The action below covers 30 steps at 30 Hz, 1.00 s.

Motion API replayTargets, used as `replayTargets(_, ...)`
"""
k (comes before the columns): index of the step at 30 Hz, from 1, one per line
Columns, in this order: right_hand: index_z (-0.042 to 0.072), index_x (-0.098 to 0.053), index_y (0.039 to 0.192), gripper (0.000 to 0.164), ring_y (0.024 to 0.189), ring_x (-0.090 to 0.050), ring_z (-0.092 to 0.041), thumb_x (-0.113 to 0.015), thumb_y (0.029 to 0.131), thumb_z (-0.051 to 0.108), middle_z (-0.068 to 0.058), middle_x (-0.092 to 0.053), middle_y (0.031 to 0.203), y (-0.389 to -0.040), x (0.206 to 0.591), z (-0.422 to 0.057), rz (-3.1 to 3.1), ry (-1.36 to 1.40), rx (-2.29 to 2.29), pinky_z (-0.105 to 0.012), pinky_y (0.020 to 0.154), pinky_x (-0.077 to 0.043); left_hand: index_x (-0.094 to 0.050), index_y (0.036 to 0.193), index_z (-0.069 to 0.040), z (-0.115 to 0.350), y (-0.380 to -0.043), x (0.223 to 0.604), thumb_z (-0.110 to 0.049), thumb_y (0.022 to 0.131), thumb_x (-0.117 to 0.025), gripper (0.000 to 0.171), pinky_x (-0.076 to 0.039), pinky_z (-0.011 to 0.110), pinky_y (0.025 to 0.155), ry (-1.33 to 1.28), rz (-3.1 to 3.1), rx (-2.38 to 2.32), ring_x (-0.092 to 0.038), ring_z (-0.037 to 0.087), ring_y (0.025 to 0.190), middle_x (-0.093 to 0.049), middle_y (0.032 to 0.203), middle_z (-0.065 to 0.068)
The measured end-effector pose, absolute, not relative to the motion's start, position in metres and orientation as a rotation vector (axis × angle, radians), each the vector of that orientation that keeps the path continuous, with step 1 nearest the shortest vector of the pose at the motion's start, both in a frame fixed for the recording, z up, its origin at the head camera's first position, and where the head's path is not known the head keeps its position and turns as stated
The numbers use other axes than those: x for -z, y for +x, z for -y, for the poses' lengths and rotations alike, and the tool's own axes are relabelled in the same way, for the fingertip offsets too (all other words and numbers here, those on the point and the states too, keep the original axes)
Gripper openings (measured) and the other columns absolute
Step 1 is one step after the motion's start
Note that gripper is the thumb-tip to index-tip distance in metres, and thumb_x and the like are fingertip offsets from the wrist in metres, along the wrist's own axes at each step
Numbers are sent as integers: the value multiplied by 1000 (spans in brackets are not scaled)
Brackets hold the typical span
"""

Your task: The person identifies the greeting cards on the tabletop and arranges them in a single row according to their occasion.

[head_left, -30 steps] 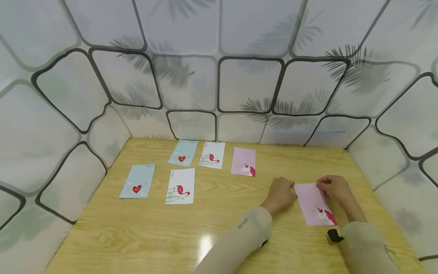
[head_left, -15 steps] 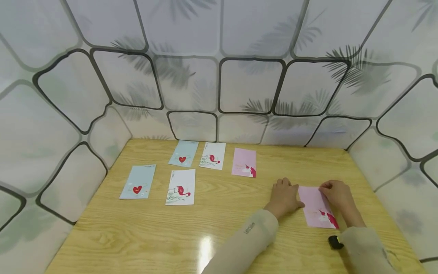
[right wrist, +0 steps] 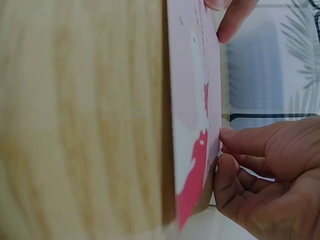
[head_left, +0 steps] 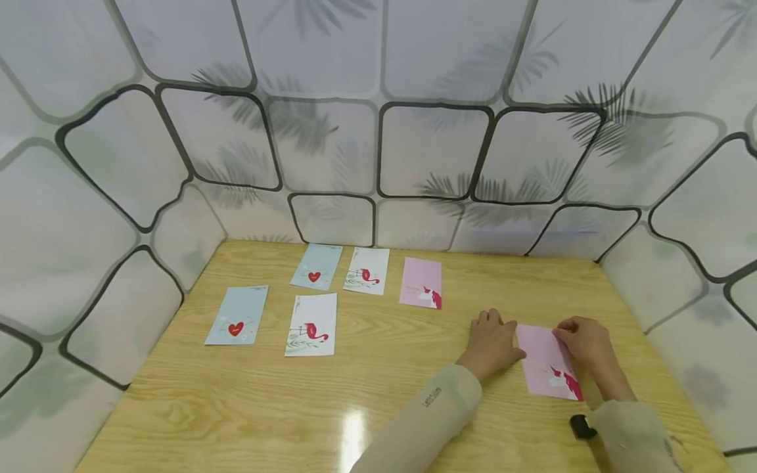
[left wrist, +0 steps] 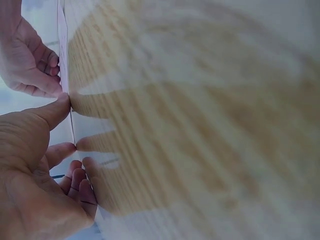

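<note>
A pink card with a unicorn print (head_left: 545, 361) lies on the right side of the table. My right hand (head_left: 588, 341) pinches its upper right edge; the right wrist view has the thumb (right wrist: 250, 139) at that edge with curled fingers below. My left hand (head_left: 492, 341) rests at the card's left side. Its thumb (left wrist: 57, 111) and forefinger are extended and spread, touching down by the edge in the left wrist view. In the right wrist view, the card (right wrist: 192, 120) shows edge-on, its near corner slightly off the wood.
A second pink unicorn card (head_left: 421, 281) lies at the back. Left of it are two white flamingo cards (head_left: 367, 269), (head_left: 311, 325) and two blue heart cards (head_left: 317, 266), (head_left: 238, 315). A patterned cloth wall (head_left: 434, 151) rises behind the wooden table (head_left: 248, 401).
My left hand has let go of the card's upper left corner and spread along its left side. The card has shifted slightly toward me and now lies flatter. My right hand keeps its pinch.
</note>
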State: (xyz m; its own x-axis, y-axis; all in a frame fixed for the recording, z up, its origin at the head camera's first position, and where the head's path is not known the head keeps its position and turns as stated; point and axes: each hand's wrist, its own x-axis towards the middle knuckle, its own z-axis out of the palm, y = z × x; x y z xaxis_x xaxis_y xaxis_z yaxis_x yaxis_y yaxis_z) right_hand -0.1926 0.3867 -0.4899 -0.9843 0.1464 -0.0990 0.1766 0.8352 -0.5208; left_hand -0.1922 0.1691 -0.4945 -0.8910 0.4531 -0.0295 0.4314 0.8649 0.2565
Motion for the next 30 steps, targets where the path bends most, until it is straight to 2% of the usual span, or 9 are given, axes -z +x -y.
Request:
replayTargets(6,-13,-65,115,36,87,-59,-31,-62,104,21,-22,-68,99,-190,487,-390,-2916,257,896,-32,66,-50,-59,145,-30,-168,-195,495,-62,94,-66,61,-37,23,87,713,-2916,-402,-42,9,105,-50,119,-7)
replayTargets(10,-17,-60,124,49,87,-62,-29,-55,107,29,-24,-68,101,-188,475,-389,-2884,257,937,-31,66,-50,-55,149,-25,-161,-202,484,-61,96,-64,65,-41,26,101,725,-2805,-475,-47,12,122,-53,133,-2)
replayTargets(12,-18,-57,127,53,87,-66,-33,-53,108,31,-29,-67,105,-188,469,-386,-2914,219,943,-33,66,-52,-51,152,-22,-153,-208,473,-57,97,-65,67,-42,29,108,742,-2745,-532,-48,16,132,-53,142,1)
replayTargets(14,-18,-55,130,55,92,-67,-40,-52,109,32,-34,-65,113,-188,463,-382,-2962,156,939,-41,70,-55,-46,156,-21,-144,-216,463,-53,99,-65,68,-41,31,111,751,-2711,-585,-47,18,137,-52,149,4)
replayTargets(17,-18,-52,135,57,109,-62,-51,-52,109,33,-40,-57,128,-191,458,-372,-3024,55,949,-55,81,-55,-46,157,-19,-126,-230,450,-48,101,-65,66,-41,31,112,771,-2754,-612,-48,20,139,-52,150,5)
replayTargets(19,-17,-51,137,57,114,-57,-54,-52,109,33,-41,-54,132,-194,455,-364,-3050,1,975,-60,85,-53,-45,157,-17,-111,-238,444,-45,102,-64,64,-41,33,112,762,-2793,-626,-49,21,138,-52,150,7)
replayTargets(24,-17,-52,138,53,114,-57,-51,-57,107,26,-39,-55,133,-203,445,-336,-3114,-92,1110,-61,86,-51,-38,159,-11,-63,-252,430,-39,103,-64,68,-38,39,116,738,-2864,-699,-46,28,142,-48,154,14)
replayTargets(30,-16,-49,141,53,121,-53,-52,-59,106,23,-38,-49,140,-218,432,-306,-3128,-213,1184,-64,91,-50,-35,159,-3,-7,-267,416,-35,103,-66,71,-34,41,119,739,-2978,-724,-43,33,144,-45,156,18)
